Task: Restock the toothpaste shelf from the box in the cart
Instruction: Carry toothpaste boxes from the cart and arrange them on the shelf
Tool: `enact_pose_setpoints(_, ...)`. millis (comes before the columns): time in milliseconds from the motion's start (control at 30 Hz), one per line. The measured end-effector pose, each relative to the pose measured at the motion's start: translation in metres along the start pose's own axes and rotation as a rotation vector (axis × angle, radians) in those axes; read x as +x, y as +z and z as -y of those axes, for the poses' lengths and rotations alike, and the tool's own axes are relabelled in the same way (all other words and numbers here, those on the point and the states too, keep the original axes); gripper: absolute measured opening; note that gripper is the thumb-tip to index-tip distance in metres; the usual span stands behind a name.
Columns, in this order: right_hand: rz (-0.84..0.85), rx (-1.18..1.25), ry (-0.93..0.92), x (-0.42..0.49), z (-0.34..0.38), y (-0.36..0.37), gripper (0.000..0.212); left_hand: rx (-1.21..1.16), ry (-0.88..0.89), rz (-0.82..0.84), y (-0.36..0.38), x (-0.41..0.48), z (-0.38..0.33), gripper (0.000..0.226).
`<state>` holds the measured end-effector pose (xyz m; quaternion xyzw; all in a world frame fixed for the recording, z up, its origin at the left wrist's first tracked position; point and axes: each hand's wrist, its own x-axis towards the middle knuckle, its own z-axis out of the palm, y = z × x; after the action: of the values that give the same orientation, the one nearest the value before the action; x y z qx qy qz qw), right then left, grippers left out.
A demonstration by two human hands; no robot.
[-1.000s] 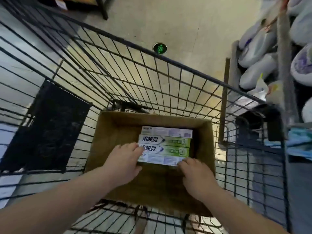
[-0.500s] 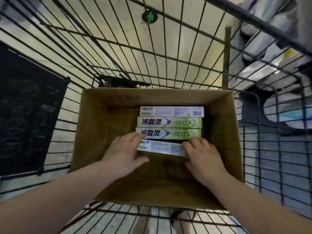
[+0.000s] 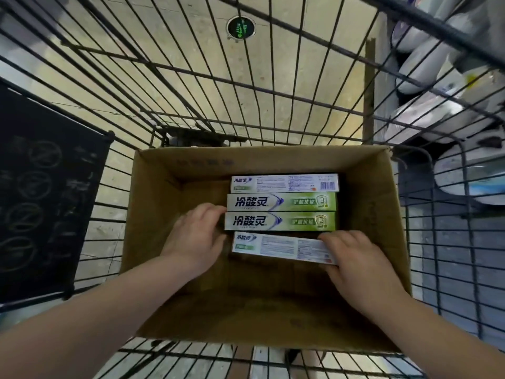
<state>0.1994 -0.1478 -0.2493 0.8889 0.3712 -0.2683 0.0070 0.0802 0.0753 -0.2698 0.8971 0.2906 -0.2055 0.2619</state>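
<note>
An open cardboard box [image 3: 153,214] sits in the wire cart [image 3: 273,99]. Several toothpaste cartons lie side by side in its far half. The farthest carton [image 3: 284,183] shows its white printed side, and two green-fronted cartons [image 3: 281,201] lie after it. The nearest carton [image 3: 276,246] shows its white side, lies slightly askew and sits a little apart from the row. My right hand [image 3: 355,258] grips its right end. My left hand [image 3: 195,239] has its fingertips against the left ends of the two green cartons, thumb close to the nearest carton's left end.
A black panel [image 3: 46,192] hangs on the cart's left side. Shelving with white bagged goods [image 3: 426,64] stands close on the right, beyond the cart wall. A round green marker [image 3: 240,27] is on the floor ahead. The near half of the box floor is bare.
The camera has come closer over the box. The nearest carton has slid away from the row and turned slightly. My left fingers have shifted from it to the ends of the green cartons.
</note>
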Motion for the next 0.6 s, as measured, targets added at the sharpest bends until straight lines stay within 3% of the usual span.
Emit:
enact_pose_setpoints(300,-0.219,0.037,0.059,-0.034,-0.014,-0.051,0.048,0.038,0.042,0.030,0.022,0.015,-0.011,0.058)
enact_pose_setpoints(500,-0.252,0.146,0.101,-0.018,-0.011,-0.048,0.046,0.199,0.022,0.025,0.043,0.020,-0.013,0.068)
enact_pose_setpoints(600,-0.250,0.150,0.087,-0.013,-0.006,-0.042,0.046,0.248,0.044,0.017,0.046,0.021,-0.014,0.058)
